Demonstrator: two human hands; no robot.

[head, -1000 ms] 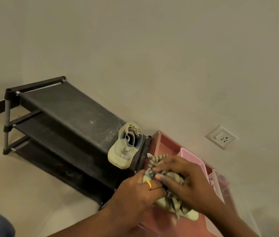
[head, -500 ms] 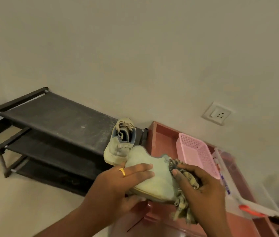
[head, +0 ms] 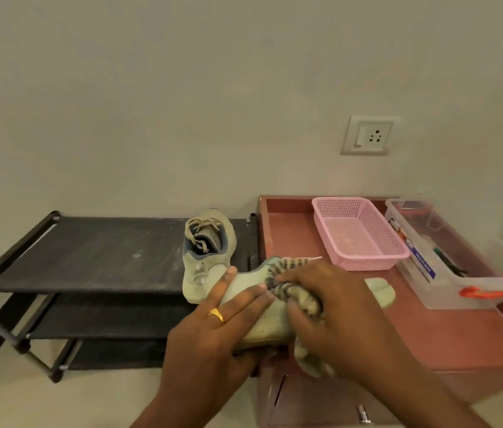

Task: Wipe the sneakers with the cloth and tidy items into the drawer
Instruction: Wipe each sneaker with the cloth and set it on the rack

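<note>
Clearly the wiping step is in hand. The left hand (head: 213,332) holds a pale green lace-up sneaker (head: 379,291) at the centre of the frame, just above the left edge of the reddish-brown cabinet top (head: 429,329). Its fingers lie over the shoe's side and clamp it; the thumb is out of sight. The right hand (head: 336,310) is curled round a bunched grey-and-cream striped cloth (head: 290,288) and presses it against the middle of the shoe, with a tail of fabric hanging below the palm. Only the heel end and the toe show past the hands.

The matching second sneaker (head: 207,251) stands to the left of centre, on the right end of the black fabric shoe rack's (head: 89,251) dusty top shelf, touched by neither hand. I cannot tell whether it has been cleaned.

So the task looks less than halfway done. Tidying is not yet begun. A pink plastic mesh basket (head: 364,267) and a clear plastic storage box (head: 460,291) holding pens sit on the cabinet at right. The drawer (head: 321,406) at the bottom edge appears closed, though little of it shows.

Next, the cloth needs to travel toward the toe and sole while the left hand turns the shoe to expose unwiped faces. That calls for a firm left grip, since the shoe seems to hang partly off the cabinet edge.
</note>
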